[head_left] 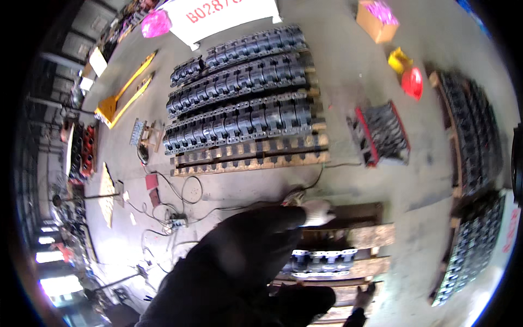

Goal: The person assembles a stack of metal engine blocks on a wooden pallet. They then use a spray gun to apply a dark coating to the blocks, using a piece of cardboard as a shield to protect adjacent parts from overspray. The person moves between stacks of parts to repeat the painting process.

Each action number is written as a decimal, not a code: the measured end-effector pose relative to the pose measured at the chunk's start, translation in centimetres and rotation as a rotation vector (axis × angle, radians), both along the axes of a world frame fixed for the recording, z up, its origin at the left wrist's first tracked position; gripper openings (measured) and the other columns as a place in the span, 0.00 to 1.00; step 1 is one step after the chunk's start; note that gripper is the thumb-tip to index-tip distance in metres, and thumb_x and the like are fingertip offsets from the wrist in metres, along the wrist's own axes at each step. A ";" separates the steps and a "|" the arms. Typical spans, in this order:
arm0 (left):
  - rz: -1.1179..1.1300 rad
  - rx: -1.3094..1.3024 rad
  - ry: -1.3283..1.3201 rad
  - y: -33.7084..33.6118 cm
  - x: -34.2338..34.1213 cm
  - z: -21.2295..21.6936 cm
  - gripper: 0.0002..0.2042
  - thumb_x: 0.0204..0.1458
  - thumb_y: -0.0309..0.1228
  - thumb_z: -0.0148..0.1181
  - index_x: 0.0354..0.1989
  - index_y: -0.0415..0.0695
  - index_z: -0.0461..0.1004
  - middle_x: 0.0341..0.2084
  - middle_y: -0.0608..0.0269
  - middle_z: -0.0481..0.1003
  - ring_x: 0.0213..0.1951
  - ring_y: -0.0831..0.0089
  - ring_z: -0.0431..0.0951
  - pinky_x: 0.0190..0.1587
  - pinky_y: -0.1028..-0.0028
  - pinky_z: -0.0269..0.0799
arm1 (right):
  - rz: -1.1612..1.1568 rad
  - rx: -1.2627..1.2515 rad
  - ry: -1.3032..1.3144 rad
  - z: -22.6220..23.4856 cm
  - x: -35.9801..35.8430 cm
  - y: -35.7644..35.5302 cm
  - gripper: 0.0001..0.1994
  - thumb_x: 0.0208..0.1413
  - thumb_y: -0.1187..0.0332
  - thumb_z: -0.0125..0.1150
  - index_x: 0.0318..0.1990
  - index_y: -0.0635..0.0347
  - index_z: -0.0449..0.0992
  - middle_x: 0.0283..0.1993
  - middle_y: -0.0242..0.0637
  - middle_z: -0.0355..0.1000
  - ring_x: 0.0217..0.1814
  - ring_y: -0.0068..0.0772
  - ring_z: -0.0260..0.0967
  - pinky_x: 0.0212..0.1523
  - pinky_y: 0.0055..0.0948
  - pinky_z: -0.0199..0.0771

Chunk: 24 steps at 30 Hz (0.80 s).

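Note:
My left arm reaches across the middle, ending in a pale-gloved left hand (317,212) beside a dark brown flat-topped piece (357,213) at the pallet's far end. The glove is blurred, so its grip cannot be made out. Low on the right, my right hand (364,296) is beside the wooden pallet (376,267), its fingers seemingly apart and nothing visible in them. Between the hands a row of dark, shiny metal castings (321,262) with pale, holed flanges lies on the pallet. My sleeve and a dark knee or leg hide part of it.
Ahead stands a large pallet (250,163) with long rows of black castings (239,122). Cables (218,208) trail over the floor at left. A red-edged metal rack (381,133), loaded pallets (468,131), a red bin (412,83) and a yellow pallet jack (109,106) stand around.

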<state>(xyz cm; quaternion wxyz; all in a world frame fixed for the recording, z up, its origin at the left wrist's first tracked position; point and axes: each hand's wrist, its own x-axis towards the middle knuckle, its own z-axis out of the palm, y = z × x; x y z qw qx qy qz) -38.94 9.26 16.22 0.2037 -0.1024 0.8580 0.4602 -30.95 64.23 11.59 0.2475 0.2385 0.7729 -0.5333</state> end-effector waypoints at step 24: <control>0.223 -0.488 -0.379 -13.5 33.2 23.3 0.08 0.57 0.29 0.50 0.40 0.45 0.76 0.36 0.58 0.78 0.45 0.59 0.77 0.49 0.66 0.71 | 0.885 0.390 0.060 24.0 -29.0 -28.2 0.29 0.44 0.76 0.71 0.56 0.66 0.66 0.41 0.36 0.73 0.40 0.32 0.70 0.44 0.34 0.72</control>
